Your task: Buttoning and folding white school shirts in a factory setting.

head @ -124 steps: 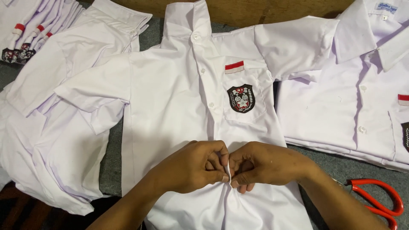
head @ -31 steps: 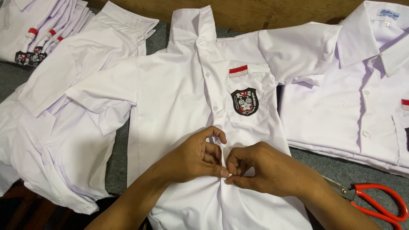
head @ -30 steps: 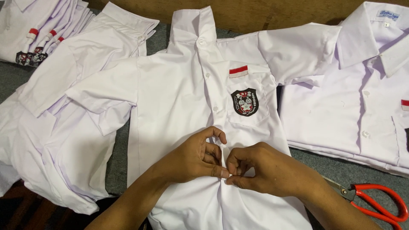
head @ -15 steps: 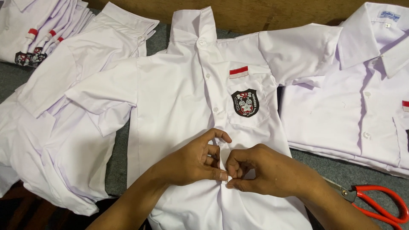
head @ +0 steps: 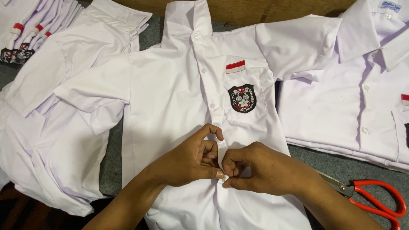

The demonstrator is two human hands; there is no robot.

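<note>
Grey cloth surface [head: 111, 149] under white shirt [head: 170, 98], left hand [head: 191, 159] and right hand [head: 260, 170] both pinching its placket.

Left hand [head: 194, 159] and right hand [head: 255, 170] pinch the placket of a white shirt [head: 179, 93] lying flat on grey surface [head: 111, 157]. Red scissors [head: 375, 202] right, folded shirts [head: 353, 106] beside.

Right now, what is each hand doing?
Left hand: closed, pinching the front of the white shirt.
Right hand: closed, pinching the same shirt front, beside the left.
</note>
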